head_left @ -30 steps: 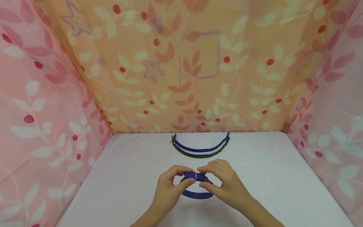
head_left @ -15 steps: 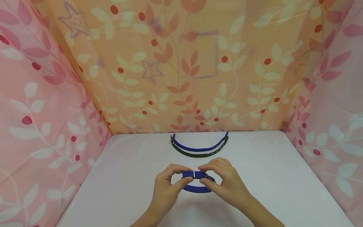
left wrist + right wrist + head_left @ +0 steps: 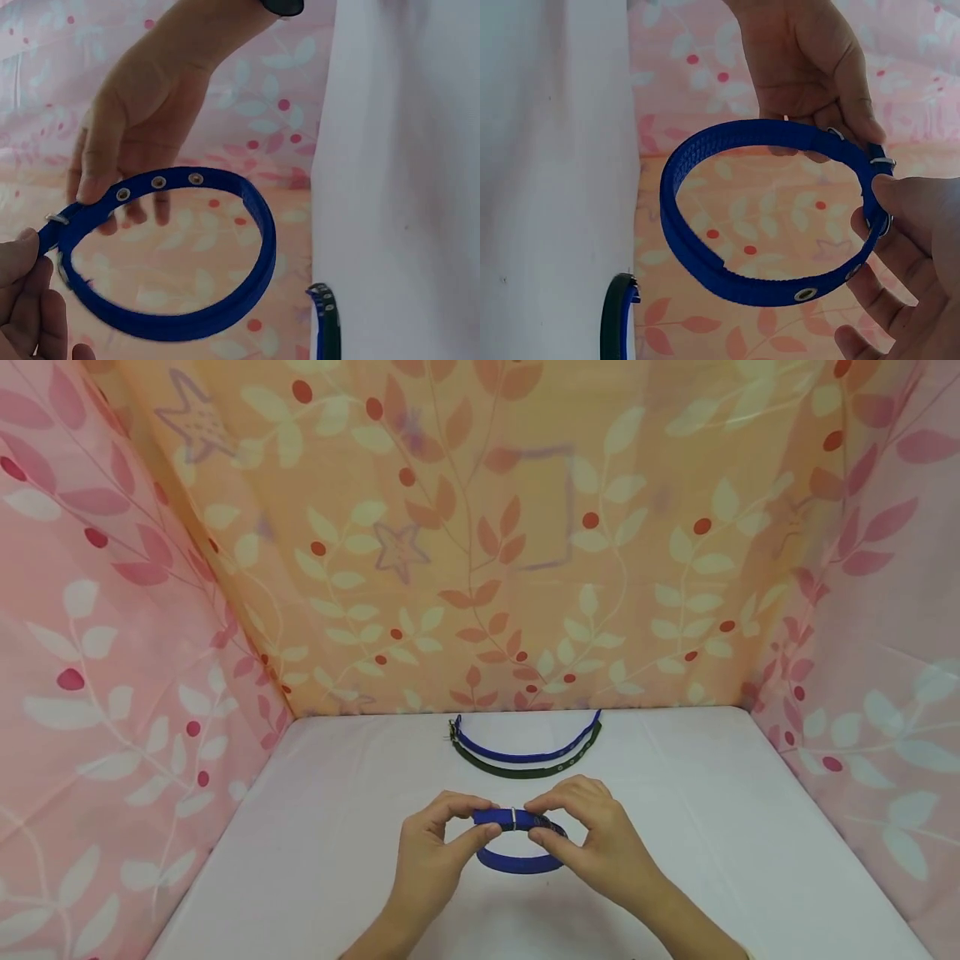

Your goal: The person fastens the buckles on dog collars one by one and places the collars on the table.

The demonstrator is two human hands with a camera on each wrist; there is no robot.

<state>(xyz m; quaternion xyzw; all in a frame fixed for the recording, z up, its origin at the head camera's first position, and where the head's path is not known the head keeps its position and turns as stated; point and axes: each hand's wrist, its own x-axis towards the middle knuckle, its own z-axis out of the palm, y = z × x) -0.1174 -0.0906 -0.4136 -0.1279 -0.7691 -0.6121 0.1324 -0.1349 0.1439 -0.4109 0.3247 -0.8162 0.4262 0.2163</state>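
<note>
A blue pet collar (image 3: 522, 863) with metal eyelets is held up as a closed loop above the table. My left hand (image 3: 435, 852) pinches the strap's end (image 3: 46, 241) between thumb and fingers, just past a metal buckle (image 3: 57, 219). On the other side of the buckle, my right hand (image 3: 596, 831) pinches the collar with its thumb pressed on the band. Several eyelets (image 3: 158, 182) run along the strap beside the right hand, and a metal ring (image 3: 886, 223) shows near its fingers. The lower part of the loop hangs free between the hands.
Two more collars lie curved at the back of the white table (image 3: 337, 802), a blue one (image 3: 517, 757) behind a dark green one (image 3: 521, 772). Patterned cloth stands as a back wall (image 3: 480, 527) and on both sides.
My left hand has moved a little to the left, away from the right hand. More of the blue strap shows left of the buckle. The right hand has hardly moved.
</note>
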